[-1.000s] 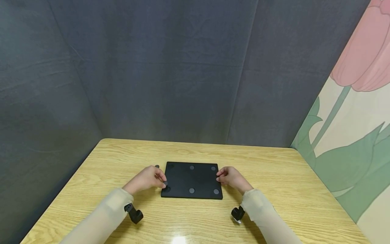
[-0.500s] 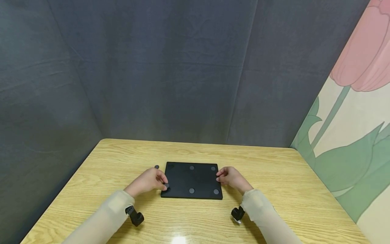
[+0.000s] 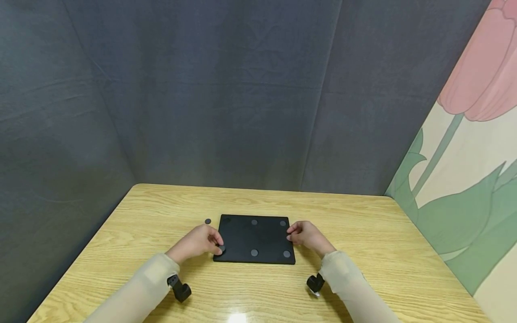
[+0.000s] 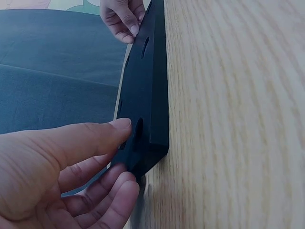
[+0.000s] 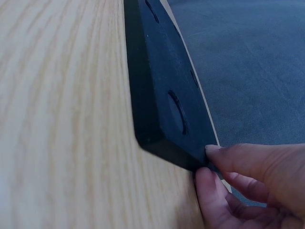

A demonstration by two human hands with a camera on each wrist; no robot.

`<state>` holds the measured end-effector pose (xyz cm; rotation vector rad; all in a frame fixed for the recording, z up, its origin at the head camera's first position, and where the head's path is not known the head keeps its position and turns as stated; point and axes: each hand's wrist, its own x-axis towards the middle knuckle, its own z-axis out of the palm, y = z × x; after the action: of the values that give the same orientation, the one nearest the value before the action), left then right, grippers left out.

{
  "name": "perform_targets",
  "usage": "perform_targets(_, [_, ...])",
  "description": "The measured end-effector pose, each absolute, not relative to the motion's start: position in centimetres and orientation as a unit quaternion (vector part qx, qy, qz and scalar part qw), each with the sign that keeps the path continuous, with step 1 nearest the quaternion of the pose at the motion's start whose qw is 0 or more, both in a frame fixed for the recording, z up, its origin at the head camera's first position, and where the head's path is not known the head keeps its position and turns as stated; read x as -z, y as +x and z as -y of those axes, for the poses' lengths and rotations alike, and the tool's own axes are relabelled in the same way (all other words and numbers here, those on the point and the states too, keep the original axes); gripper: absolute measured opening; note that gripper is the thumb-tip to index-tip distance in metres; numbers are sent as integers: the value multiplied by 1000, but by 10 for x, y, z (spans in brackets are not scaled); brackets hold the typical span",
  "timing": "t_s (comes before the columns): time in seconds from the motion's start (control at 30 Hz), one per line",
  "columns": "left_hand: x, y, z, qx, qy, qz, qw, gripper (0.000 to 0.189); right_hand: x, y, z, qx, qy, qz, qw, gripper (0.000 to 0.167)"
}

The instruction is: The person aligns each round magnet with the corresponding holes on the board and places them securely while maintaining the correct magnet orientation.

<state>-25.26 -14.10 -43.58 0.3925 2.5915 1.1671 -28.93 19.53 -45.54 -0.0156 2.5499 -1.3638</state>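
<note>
A flat black rectangular board (image 3: 254, 237) with round recesses lies on the table. Small dark grey discs, such as the near middle one (image 3: 254, 253), sit in several of them. At the near left corner my left hand (image 3: 199, 243) pinches a dark grey disc (image 3: 222, 248) over the recess there. In the left wrist view the thumb (image 4: 119, 125) partly hides this disc, so whether it lies flat cannot be told. My right hand (image 3: 306, 234) grips the board's right edge, with thumb and fingers around it in the right wrist view. The far left recess (image 3: 226, 220) looks dark, without a grey disc.
One loose dark disc (image 3: 208, 221) lies on the wooden table (image 3: 258, 291) left of the board. A dark grey curtain (image 3: 226, 98) hangs behind the table. On the right stands a panel with a tulip picture (image 3: 464, 179).
My left hand has shifted slightly right and toward the near edge, bringing its disc onto the near left recess. The loose disc beyond it now shows fully. My right hand and the board stay put.
</note>
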Motion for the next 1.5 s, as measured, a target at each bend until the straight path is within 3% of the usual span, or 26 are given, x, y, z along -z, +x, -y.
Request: perform_targets(1.5, [436, -251, 135, -376, 127, -908, 131, 16, 455, -291, -198, 468, -19, -874, 128, 12])
